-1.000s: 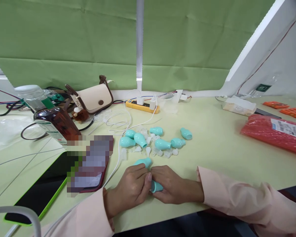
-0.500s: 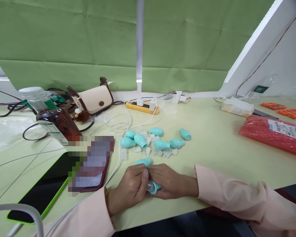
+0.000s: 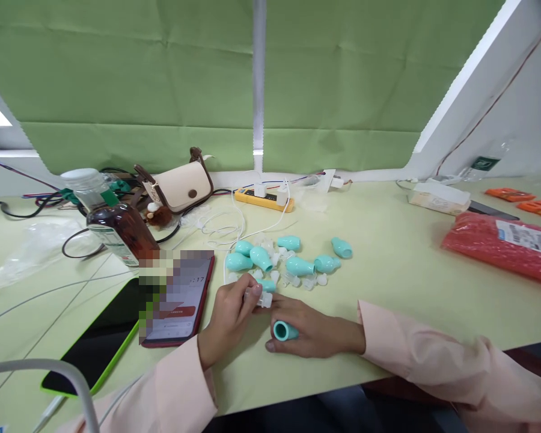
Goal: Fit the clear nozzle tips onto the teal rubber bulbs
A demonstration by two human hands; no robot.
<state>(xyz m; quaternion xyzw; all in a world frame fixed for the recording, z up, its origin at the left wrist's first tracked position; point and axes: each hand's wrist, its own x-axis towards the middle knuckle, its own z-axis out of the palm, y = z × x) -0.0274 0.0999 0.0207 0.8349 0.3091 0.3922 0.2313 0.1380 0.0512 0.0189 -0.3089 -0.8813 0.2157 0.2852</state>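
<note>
My left hand (image 3: 232,313) pinches a small clear plastic piece (image 3: 264,299) between thumb and fingers. Just to its right, my right hand (image 3: 309,328) is closed round a hollow teal bulb (image 3: 286,331), whose round open end faces me. Most of that bulb is hidden by the hand. Beyond the left fingertips another teal bulb (image 3: 265,285) lies partly covered. Farther back sits a loose group of teal bulbs (image 3: 300,266), with small translucent white pieces (image 3: 293,279) scattered among and in front of them.
On the left lie a phone in a red case (image 3: 183,319) and one with a green edge (image 3: 97,337). Behind them stand a dark bottle (image 3: 117,228) and a cream bag (image 3: 184,183). A yellow power strip (image 3: 243,196) trails white cables. A red bubble-wrap parcel (image 3: 482,240) lies right.
The clear piece, earlier beside a teal rim between both hands, is now apart in my left hand. My left hand has moved up and left. The bulb's open end now shows in my right hand.
</note>
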